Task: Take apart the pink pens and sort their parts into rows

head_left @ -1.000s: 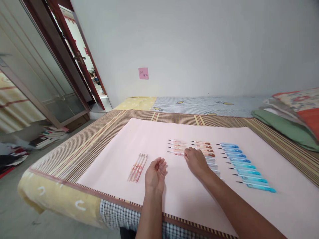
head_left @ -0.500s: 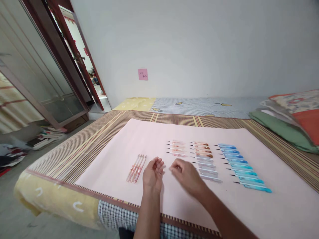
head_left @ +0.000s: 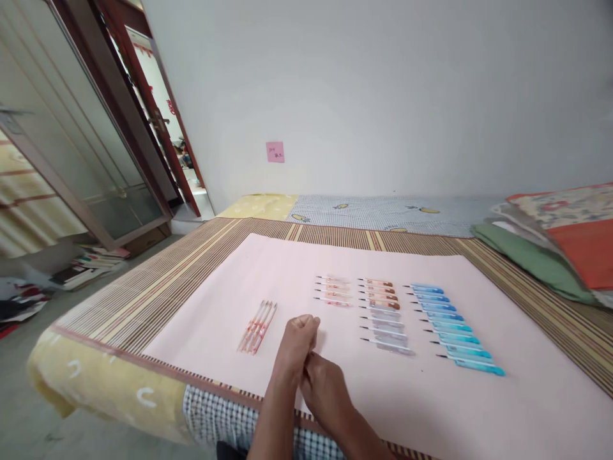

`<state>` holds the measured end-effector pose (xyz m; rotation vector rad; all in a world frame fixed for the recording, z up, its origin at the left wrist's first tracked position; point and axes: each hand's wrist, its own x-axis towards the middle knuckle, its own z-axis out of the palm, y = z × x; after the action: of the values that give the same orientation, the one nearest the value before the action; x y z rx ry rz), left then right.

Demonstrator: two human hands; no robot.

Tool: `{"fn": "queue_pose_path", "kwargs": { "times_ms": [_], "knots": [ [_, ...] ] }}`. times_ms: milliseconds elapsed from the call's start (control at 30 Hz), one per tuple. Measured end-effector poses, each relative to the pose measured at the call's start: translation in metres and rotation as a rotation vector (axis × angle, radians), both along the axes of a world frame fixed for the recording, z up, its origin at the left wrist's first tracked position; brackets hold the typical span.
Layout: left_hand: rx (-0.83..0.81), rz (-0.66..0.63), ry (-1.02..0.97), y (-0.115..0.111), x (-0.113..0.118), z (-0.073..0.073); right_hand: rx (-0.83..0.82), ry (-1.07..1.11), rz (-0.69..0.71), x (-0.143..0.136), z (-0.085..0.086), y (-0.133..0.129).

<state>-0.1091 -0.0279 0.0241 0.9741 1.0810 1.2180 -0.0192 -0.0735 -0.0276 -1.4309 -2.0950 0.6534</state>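
Note:
My left hand [head_left: 299,335] is curled closed above the pink sheet, with nothing sticking out of it. Against the inner side of its wrist, my right hand [head_left: 327,383] is also closed, its fingertips partly hidden; nothing shows in it. Left of my hands lies a small bundle of clear pens with pink patterns [head_left: 257,327], tips pointing away. To the right, pens lie in columns beside their caps, tips to the left: pink-patterned ones [head_left: 334,291], brown-capped ones [head_left: 380,294] above grey ones [head_left: 387,329], and blue to turquoise ones [head_left: 454,326].
The pink sheet [head_left: 215,287] covers part of a striped mat [head_left: 158,275] on a bed. Folded green cloth [head_left: 531,259] and an orange patterned cushion [head_left: 575,236] lie at the right. A pink note [head_left: 274,152] sticks to the wall behind.
My left hand has closed from loosely open. My right hand has moved left and nearer to me, coming up against the left wrist. The rows of pens look unchanged; the view shifted slightly.

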Motion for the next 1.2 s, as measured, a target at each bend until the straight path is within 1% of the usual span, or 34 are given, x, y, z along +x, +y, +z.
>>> {"fn": "queue_pose_path", "kwargs": {
  "times_ms": [67,133,233,300,367,433,500,533,567,633,700,733,767,833,933,1067,1200],
  "knots": [
    [0.023,0.039,0.121,0.001,0.001,-0.005,0.005,-0.012,-0.010,-0.001,-0.003,0.004],
    [0.055,0.072,0.200,0.001,0.002,-0.008,0.000,-0.034,-0.029,-0.002,-0.004,0.006],
    [0.119,0.119,0.327,-0.003,0.007,-0.010,-0.072,-0.053,-0.056,-0.003,-0.003,0.007],
    [0.162,0.156,0.437,-0.008,0.012,-0.011,-0.150,-0.001,-0.087,-0.003,-0.001,0.006],
    [0.195,0.181,0.517,-0.013,0.017,-0.011,-0.195,0.082,-0.128,-0.003,0.001,0.006],
    [0.225,0.190,0.536,-0.018,0.020,-0.013,-0.194,0.144,-0.143,-0.002,0.002,0.005],
    [0.251,0.207,0.515,-0.022,0.019,-0.014,-0.178,0.168,-0.122,-0.002,0.002,0.004],
    [0.264,0.237,0.499,-0.023,0.017,-0.014,-0.156,0.174,-0.101,-0.002,0.002,0.003],
    [0.277,0.288,0.491,-0.023,0.013,-0.014,-0.121,0.173,-0.079,-0.002,0.002,0.003],
    [0.306,0.452,0.521,-0.022,0.000,-0.014,-0.033,0.134,-0.050,-0.003,0.001,0.002],
    [0.332,0.641,0.659,-0.019,-0.021,-0.013,0.040,0.065,-0.038,-0.003,0.000,0.002],
    [0.330,0.683,0.749,-0.017,-0.034,-0.013,0.063,0.036,-0.037,-0.003,0.000,0.002],
    [0.315,0.697,0.848,-0.015,-0.046,-0.014,0.077,0.018,-0.033,-0.004,-0.001,0.002],
    [0.237,0.680,1.042,-0.013,-0.069,-0.016,0.097,0.011,-0.026,-0.005,-0.001,0.002],
    [0.099,0.636,1.244,-0.012,-0.092,-0.021,0.108,0.015,-0.025,-0.006,-0.001,0.002],
    [0.076,0.586,1.377,-0.011,-0.098,-0.026,0.114,0.023,-0.029,-0.007,-0.001,0.003],
    [0.054,0.549,1.378,-0.008,-0.096,-0.029,0.115,0.027,-0.026,-0.007,0.000,0.003]
  ]
}}
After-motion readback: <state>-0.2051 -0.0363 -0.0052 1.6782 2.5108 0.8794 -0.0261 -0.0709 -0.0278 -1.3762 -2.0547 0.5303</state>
